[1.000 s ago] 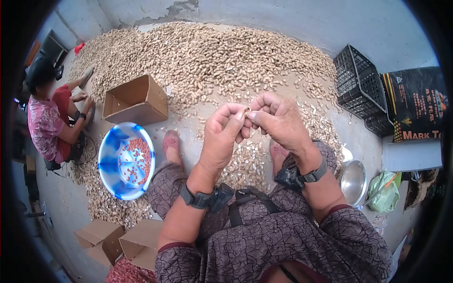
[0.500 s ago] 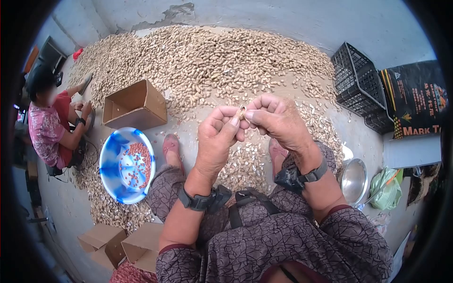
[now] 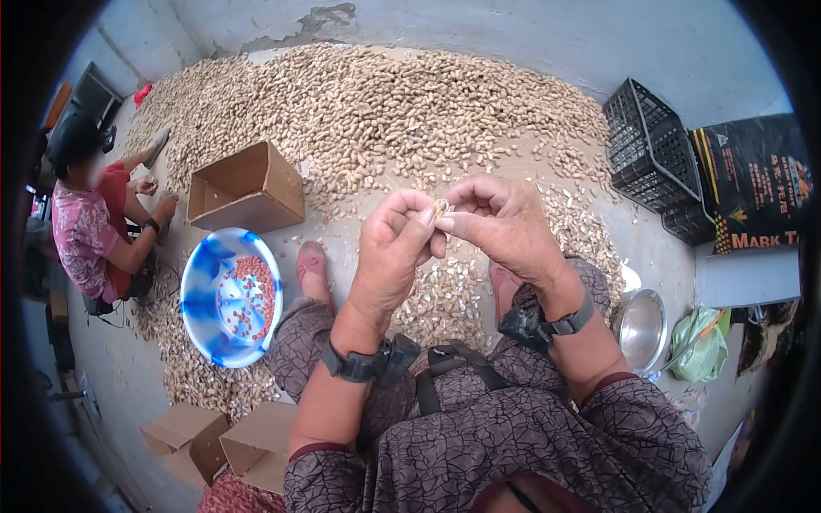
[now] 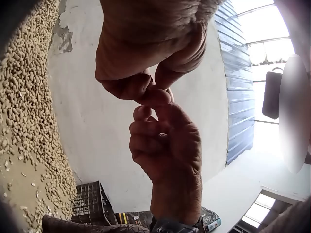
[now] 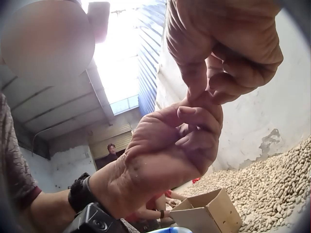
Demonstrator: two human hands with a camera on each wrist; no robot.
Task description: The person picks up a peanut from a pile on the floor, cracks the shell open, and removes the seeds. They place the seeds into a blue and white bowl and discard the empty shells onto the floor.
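Note:
In the head view, a small pale peanut (image 3: 440,207) shows between the fingertips of both hands, raised over the lap. My left hand (image 3: 393,248) pinches it between thumb and index finger, the other fingers curled. From the other side, my right hand (image 3: 506,229) grips it too, its thumb tip low against the shell. Both wrist views show the fingertips meeting, the left hand (image 4: 150,43) at the top of its own view and the right hand (image 4: 170,145) below; there the fingers hide most of the peanut. Broken shells (image 3: 440,303) lie on the floor beneath.
A large heap of unshelled peanuts (image 3: 385,103) lies along the wall. To the left stand a cardboard box (image 3: 265,201) and a blue-and-white basin (image 3: 199,303) with red kernels. A black crate (image 3: 637,150) and steel bowl (image 3: 641,329) are at right. Another person (image 3: 94,231) sits at left.
Both hands stay raised at about the same spot, fingertips together. The fingers have shifted on the peanut, and more of its pale shell shows above the thumbs. The other person's hands have moved slightly.

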